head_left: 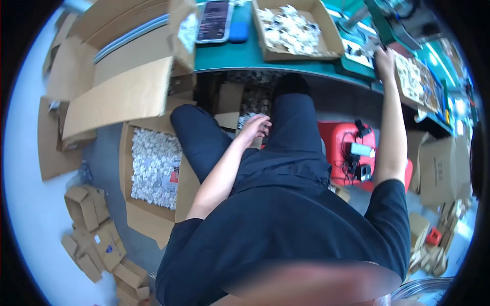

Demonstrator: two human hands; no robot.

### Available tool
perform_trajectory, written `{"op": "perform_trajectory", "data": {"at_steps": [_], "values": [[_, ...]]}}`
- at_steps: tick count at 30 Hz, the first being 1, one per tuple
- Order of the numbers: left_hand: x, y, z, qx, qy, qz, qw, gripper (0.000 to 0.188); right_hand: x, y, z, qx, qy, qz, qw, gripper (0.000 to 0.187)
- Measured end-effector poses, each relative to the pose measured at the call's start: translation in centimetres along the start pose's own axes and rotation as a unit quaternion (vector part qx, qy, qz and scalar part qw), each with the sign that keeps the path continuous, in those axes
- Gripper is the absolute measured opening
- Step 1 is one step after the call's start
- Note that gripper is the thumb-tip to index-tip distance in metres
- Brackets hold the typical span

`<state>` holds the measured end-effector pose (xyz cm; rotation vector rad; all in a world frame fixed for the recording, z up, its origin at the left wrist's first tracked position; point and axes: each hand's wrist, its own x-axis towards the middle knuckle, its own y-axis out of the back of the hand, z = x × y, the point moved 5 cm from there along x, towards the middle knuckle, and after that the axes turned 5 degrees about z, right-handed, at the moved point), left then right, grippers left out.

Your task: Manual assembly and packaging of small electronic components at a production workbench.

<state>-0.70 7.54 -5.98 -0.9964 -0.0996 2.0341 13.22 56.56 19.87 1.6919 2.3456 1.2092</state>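
Observation:
My left hand [255, 127] hovers over my lap between my thighs, its fingers loosely bent and apart, with nothing seen in them. At the bench's far right, my right hand [384, 64] is stretched out with its fingers curled in at the base of a green bench machine [390, 23]. What those fingers pinch, if anything, is too small to make out. Left of that hand is a small tray of white parts [359, 53]. An open cardboard box [326, 53] of white plastic parts [291, 30] stands on the green bench [224, 60].
A phone [213, 21] and a blue case [238, 31] lie on the bench. Another box of white parts [411, 76] stands right of my right hand. A large carton of small pale parts [153, 160] sits on the floor at left. A red stool [339, 140] holds cables and small devices.

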Motion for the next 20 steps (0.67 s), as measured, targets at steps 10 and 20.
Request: {"op": "perform_trajectory", "data": {"at_steps": [10,20], "values": [[-8.7,-0.6,6.5,-0.024,-0.118,-0.084,0.989,0.029,-7.8,1.2,-8.8,0.221,0.104,0.037,0.969,0.029],[-21.7,-3.2,20.3,0.084,-0.370,-0.179,0.908,0.054,-12.7,-4.1,-24.1,0.052,0.371,0.031,0.926,0.041]]}}
